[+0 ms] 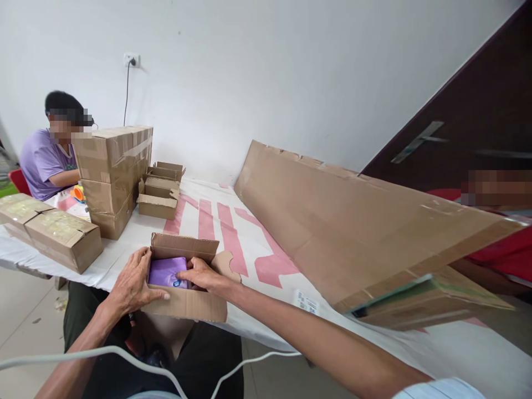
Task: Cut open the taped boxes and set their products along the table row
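A small open cardboard box (189,302) stands at the front edge of the table, its flaps folded outward. Inside its left part lies a flat purple packet (166,270) with a small blue mark. My left hand (132,282) grips the box's left end, the fingers along that side and the thumb over the front wall. My right hand (203,275) reaches into the box from the right, its thumb and bent fingers closed at the packet's right end. The tips of some right fingers are hidden inside the box.
Taped cardboard boxes (112,180) stand stacked at the left, with a long box (54,227) nearer. Small open boxes (158,202) lie behind. A large cardboard sheet (353,227) leans at the right. A person in purple (39,160) sits far left; another, in red (507,244), far right.
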